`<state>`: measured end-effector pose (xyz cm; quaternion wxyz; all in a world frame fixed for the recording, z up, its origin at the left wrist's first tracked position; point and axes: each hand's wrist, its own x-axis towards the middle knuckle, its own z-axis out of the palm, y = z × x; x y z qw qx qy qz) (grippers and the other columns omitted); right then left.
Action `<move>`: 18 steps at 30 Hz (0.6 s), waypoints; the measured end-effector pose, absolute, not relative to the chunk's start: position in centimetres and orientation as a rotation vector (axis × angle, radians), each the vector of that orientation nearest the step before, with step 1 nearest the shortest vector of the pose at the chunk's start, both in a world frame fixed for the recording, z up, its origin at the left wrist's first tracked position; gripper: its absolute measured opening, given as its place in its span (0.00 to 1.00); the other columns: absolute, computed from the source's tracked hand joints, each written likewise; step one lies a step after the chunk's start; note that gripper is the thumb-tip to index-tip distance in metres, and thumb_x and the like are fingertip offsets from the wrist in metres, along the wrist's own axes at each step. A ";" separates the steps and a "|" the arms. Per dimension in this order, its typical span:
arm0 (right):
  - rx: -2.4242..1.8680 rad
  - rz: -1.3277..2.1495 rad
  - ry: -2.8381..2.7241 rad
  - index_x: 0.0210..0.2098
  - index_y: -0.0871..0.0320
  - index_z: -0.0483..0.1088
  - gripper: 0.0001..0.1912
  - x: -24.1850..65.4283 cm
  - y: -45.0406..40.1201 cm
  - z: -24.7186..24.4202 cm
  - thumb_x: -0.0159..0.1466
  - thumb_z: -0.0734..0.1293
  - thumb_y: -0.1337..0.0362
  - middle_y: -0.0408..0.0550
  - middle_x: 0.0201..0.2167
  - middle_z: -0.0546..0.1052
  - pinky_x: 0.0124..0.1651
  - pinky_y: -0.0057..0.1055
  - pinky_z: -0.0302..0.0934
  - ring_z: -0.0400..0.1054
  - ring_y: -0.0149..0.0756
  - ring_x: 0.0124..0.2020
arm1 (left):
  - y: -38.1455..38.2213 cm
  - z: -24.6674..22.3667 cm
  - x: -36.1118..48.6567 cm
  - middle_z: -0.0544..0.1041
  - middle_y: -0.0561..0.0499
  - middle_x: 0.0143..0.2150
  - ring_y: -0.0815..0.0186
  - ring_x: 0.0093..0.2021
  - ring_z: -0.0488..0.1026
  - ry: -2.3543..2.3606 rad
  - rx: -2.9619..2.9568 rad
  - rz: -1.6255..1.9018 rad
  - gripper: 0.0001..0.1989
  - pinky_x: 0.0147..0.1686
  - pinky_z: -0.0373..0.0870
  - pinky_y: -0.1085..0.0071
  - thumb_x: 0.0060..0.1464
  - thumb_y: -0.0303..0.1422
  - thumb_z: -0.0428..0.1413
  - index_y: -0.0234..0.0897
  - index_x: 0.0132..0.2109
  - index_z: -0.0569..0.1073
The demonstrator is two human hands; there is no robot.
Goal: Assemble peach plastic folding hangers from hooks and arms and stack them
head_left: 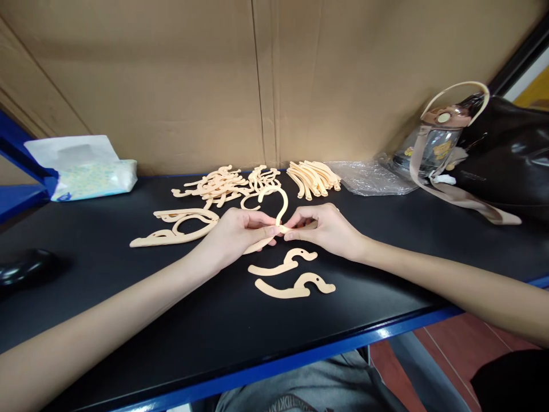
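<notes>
A cream hook piece (285, 206) is held up between the two hands, its curve rising above the fingertips. Far to the left of the left hand, a glossy black rounded object (28, 266) is cut off by the edge of view, and a tissue pack (94, 177) is set further back with a white sheet pulled out. Just beside the left hand, on its left, folded hanger pieces (191, 236) are laid on the black desk (171, 343). Behind the left hand, cream parts are heaped in a loose pile (221, 184). By the left hand (240, 232), the base of the hook piece is pinched between thumb and fingers, and a curved strip (256, 246) is seen slanting out below them. In front of the hands, two loose curved pieces (283, 292) are laid near each other. By the right hand (328, 229), a cream end at that same base is gripped with thumb and forefinger. Behind it, curved bars (313, 178) are bunched together; further right, a clear plastic bag (373, 177), a strapped bottle (441, 143) and a black bag (510, 154) are placed.
</notes>
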<state>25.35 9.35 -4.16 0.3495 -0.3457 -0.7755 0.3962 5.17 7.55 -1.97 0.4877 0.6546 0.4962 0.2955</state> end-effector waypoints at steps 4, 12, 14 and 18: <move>-0.901 0.918 -2.037 0.31 0.58 0.72 0.06 25.3 9.4 -4.1 0.56 0.73 0.64 0.40 0.27 0.76 0.31 0.26 0.62 0.69 0.28 0.28 | 7.4 -2.0 5.4 0.79 0.50 0.30 0.64 0.33 0.75 1.237 1.710 0.768 0.15 0.34 0.70 0.72 0.49 0.42 0.61 0.34 0.37 0.79; -0.947 0.826 -1.985 0.38 0.57 0.66 0.09 25.4 9.9 -4.0 0.60 0.69 0.63 0.42 0.33 0.74 0.32 0.27 0.60 0.66 0.28 0.30 | 7.2 -2.8 6.0 0.79 0.48 0.45 0.62 0.40 0.77 1.155 1.787 0.837 0.21 0.44 0.72 0.68 0.56 0.39 0.56 0.35 0.54 0.72; -0.957 0.802 -1.927 0.38 0.57 0.66 0.09 25.6 10.3 -4.1 0.60 0.69 0.63 0.43 0.34 0.74 0.32 0.27 0.60 0.68 0.30 0.33 | 7.1 -3.1 5.8 0.78 0.48 0.48 0.61 0.43 0.76 1.154 1.817 0.827 0.22 0.47 0.72 0.67 0.57 0.38 0.55 0.36 0.57 0.70; -0.987 0.766 -1.802 0.38 0.57 0.66 0.11 26.4 11.3 -4.2 0.58 0.70 0.62 0.44 0.34 0.73 0.31 0.27 0.61 0.68 0.30 0.32 | 7.0 -3.4 5.2 0.76 0.51 0.52 0.60 0.52 0.73 1.208 1.965 0.847 0.18 0.52 0.69 0.68 0.57 0.36 0.55 0.39 0.54 0.72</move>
